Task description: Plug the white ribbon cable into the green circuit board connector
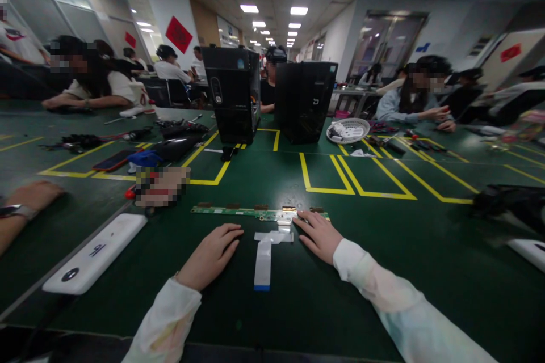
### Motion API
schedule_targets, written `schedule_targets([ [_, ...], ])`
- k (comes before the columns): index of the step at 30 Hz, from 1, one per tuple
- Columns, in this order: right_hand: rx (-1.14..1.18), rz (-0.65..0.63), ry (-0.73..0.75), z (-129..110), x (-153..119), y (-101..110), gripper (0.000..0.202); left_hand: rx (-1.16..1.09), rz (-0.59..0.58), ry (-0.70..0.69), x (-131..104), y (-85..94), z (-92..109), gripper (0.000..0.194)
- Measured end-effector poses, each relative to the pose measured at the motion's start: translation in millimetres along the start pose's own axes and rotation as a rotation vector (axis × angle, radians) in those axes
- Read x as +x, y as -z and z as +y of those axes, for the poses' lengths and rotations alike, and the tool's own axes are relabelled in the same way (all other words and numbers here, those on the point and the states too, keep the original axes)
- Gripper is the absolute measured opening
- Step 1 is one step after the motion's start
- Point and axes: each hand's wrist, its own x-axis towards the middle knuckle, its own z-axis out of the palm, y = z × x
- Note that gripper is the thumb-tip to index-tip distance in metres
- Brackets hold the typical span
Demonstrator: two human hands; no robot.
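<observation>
The left hand [210,255] is palm-down over the green bench [340,317], beside a ribbon cable [263,266]. The right hand [318,235] spreads its fingers at the right end of a circuit board [227,211]. A white device [113,244] lies near a co-worker's hand [40,194]. Beyond, two black towers [234,96] stand upright, a basket [360,129] right of them.

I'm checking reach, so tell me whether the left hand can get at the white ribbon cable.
Probably yes: the left hand looks free, just left of the white ribbon cable, and nothing shows between them.
</observation>
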Motion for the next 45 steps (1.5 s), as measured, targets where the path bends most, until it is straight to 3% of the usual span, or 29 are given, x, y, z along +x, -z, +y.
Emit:
schedule_targets([
  [6, 0.032, 0.153, -0.030, -8.9, 9.4, -0.2, 0.039, 0.058, 0.012, -0.012, -1.4, -6.2, 0.2, 0.037],
  [10, 0.147, 0.231, 0.099, -17.9, 17.4, 0.9, 0.037, 0.134, 0.049, -0.020, -5.7, -18.7, -0.6, 0.040],
  [14, 0.206, 0.171, 0.176, -22.8, 19.6, 4.6, 0.034, 0.226, 0.077, -0.005, -11.9, -29.7, 2.6, 0.044],
  [21, 0.228, -0.022, 0.159, -25.0, 19.6, 13.9, 0.044, 0.274, 0.055, 0.033, -16.3, -31.3, 7.1, 0.046],
  [30, 0.200, -0.173, 0.066, -29.7, 15.4, 23.9, 0.049, 0.243, 0.028, 0.072, -18.0, -29.9, 1.7, 0.047],
  [39, 0.204, -0.136, 0.127, -19.4, 10.4, 25.1, 0.042, 0.258, 0.022, 0.044, -17.0, -29.3, 2.5, 0.048],
  [45, 0.187, -0.070, 0.086, -7.9, -16.4, 29.2, 0.039, 0.262, 0.054, 0.009, -17.5, -29.0, 5.8, 0.046],
])
